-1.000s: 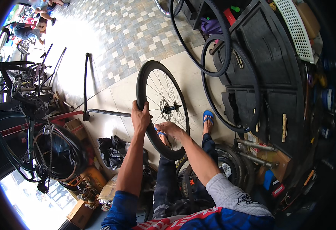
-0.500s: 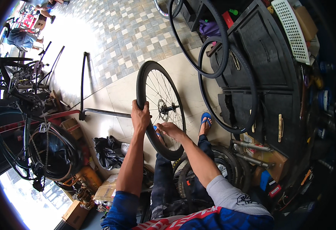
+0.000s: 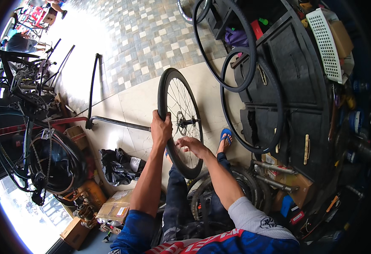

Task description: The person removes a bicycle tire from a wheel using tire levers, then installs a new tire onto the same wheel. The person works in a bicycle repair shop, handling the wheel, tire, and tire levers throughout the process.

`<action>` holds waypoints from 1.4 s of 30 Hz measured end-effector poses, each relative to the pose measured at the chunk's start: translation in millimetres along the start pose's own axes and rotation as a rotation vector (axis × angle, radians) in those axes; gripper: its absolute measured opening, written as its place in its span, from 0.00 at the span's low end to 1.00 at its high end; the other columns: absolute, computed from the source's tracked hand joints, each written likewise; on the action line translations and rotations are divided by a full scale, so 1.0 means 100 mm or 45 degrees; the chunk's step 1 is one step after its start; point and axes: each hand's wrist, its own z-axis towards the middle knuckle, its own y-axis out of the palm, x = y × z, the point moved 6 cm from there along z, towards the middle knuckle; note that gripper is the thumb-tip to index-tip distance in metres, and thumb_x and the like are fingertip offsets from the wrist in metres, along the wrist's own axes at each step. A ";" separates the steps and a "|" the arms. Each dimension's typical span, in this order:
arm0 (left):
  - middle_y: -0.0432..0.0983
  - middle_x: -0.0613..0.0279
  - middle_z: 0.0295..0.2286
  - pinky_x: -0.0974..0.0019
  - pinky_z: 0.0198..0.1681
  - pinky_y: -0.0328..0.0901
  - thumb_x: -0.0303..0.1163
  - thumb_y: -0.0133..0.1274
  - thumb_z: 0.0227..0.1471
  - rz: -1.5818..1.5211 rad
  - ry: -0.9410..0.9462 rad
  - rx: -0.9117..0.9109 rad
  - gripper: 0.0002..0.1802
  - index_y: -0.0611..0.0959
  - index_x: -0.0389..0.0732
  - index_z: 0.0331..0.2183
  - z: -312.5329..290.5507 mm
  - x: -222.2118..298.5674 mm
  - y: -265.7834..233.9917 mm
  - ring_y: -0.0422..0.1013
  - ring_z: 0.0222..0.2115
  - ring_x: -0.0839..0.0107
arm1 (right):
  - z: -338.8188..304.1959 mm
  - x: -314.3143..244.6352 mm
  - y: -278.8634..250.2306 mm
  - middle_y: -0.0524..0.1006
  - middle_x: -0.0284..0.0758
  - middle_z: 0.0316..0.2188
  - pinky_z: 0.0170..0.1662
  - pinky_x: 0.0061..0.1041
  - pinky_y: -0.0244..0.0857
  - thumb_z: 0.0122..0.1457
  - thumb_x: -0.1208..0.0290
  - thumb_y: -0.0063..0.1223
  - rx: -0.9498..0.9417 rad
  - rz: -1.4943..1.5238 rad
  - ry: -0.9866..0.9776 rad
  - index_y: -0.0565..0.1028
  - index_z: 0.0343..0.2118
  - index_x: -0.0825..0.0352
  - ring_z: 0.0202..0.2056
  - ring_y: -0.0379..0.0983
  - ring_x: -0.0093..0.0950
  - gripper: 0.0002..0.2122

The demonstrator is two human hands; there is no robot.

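Observation:
A bicycle wheel (image 3: 164,89) with a deep black rim, thin spokes and a disc rotor (image 3: 180,120) at its hub stands upright before me. My left hand (image 3: 161,127) is wrapped round its tyre and rim on the near left side. My right hand (image 3: 192,146) is at the spokes, close to the inner edge of the rim. Its fingers are loosely bent and apart, and I see nothing held in them. The lower rim passes in front of my leg.
Two loose black tyres (image 3: 280,112) hang at the right by a dark cabinet (image 3: 295,106). A bent black stand bar (image 3: 122,123) reaches toward the wheel from the left. Bicycle frames (image 3: 7,80), a black plastic bag (image 3: 115,165), cartons (image 3: 117,205) and several tyres (image 3: 240,186) surround me.
The wheel has turned slightly upright and shifted a little right in view. My right hand's fingers have loosened from a pinch near the rim. The left hand keeps its grip.

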 end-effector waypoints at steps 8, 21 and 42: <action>0.81 0.39 0.32 0.49 0.41 0.70 0.52 0.57 0.60 -0.088 -0.094 -0.137 0.31 0.75 0.33 0.48 -0.04 0.08 0.11 0.79 0.34 0.45 | -0.02 0.02 -0.05 0.77 0.25 0.41 0.48 0.26 0.64 0.63 0.55 0.62 0.025 0.024 -0.036 0.78 0.47 0.60 0.44 0.71 0.18 0.16; 0.75 0.62 0.35 0.69 0.31 0.67 0.34 0.56 0.57 -0.748 -0.255 -0.509 0.33 0.70 0.32 0.61 -1.32 -0.47 0.56 0.71 0.27 0.75 | -0.58 -0.23 -0.51 0.77 0.22 0.38 0.40 0.20 0.68 0.68 0.54 0.57 0.394 -0.144 -0.163 0.77 0.54 0.57 0.38 0.74 0.15 0.17; 0.83 0.47 0.38 0.61 0.43 0.72 0.43 0.54 0.60 -0.665 -0.149 -0.428 0.24 0.80 0.29 0.45 -0.98 0.05 0.71 0.79 0.39 0.65 | -0.75 -1.26 0.10 0.73 0.48 0.47 0.52 0.38 0.68 0.55 0.46 0.67 0.809 -0.633 -0.633 0.64 0.61 0.72 0.48 0.72 0.41 0.41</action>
